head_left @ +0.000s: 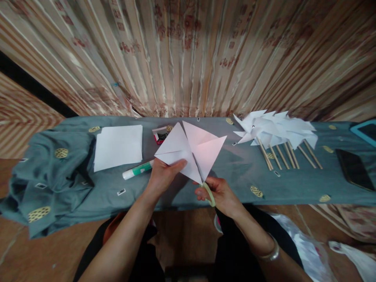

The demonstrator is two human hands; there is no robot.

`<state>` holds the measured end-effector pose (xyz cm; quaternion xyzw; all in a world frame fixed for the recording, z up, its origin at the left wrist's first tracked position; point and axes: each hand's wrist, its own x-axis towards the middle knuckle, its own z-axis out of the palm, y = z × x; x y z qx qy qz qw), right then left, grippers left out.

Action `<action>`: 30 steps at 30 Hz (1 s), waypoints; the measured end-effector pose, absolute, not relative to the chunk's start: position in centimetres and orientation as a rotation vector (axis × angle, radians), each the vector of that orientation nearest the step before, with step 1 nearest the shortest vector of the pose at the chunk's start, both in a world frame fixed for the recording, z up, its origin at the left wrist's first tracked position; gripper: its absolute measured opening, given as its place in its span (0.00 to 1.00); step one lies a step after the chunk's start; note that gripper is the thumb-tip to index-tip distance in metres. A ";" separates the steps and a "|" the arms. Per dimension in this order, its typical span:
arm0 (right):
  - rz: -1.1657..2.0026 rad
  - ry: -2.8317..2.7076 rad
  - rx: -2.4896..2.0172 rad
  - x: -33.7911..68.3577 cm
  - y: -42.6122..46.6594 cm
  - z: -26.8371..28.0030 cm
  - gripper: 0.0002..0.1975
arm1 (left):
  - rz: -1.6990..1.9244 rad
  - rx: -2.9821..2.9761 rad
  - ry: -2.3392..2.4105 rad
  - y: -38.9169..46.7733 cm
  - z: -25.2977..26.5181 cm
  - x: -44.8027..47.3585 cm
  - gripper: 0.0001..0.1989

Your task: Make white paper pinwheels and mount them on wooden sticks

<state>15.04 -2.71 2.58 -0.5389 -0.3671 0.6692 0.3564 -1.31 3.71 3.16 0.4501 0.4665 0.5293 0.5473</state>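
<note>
My left hand [166, 172] pinches a square of white paper [176, 143] by its left side, thumb on top. Slits run from the paper's corners toward its middle. In my right hand [219, 194] is a pair of scissors [209, 194] with pale green handles, fingers wrapped round them. The blades lie in the slit at the paper's near corner and are mostly hidden there. Beneath and left of the paper, a glue stick [138, 170] with a green label lies by my left hand. Just behind the paper sits a small red and white box [160, 135] with dark contents.
A stack of white paper sheets [119, 147] lies on the left of the cloth-covered table [235, 176]. Several white paper pinwheels [276, 127] on wooden sticks rest at the right. A dark phone [354, 169] and a blue-edged device [366, 131] are farther right. Behind hangs a patterned curtain [188, 58].
</note>
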 end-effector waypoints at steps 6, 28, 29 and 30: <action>1.714 -0.933 -1.399 15.0 -2.8 2.5 0.20 | 1.244 1.074 1.100 3.6 3.1 -1.4 0.16; 1.723 -0.940 -1.401 14.7 -2.7 2.6 0.24 | 1.253 1.045 1.149 3.5 3.2 -1.3 0.16; 1.726 -0.928 -1.403 14.7 -2.7 2.6 0.25 | 1.256 1.043 1.148 3.6 3.2 -1.3 0.16; 1.726 -0.916 -1.406 14.7 -2.7 2.6 0.25 | 1.258 1.041 1.142 3.6 3.2 -1.3 0.16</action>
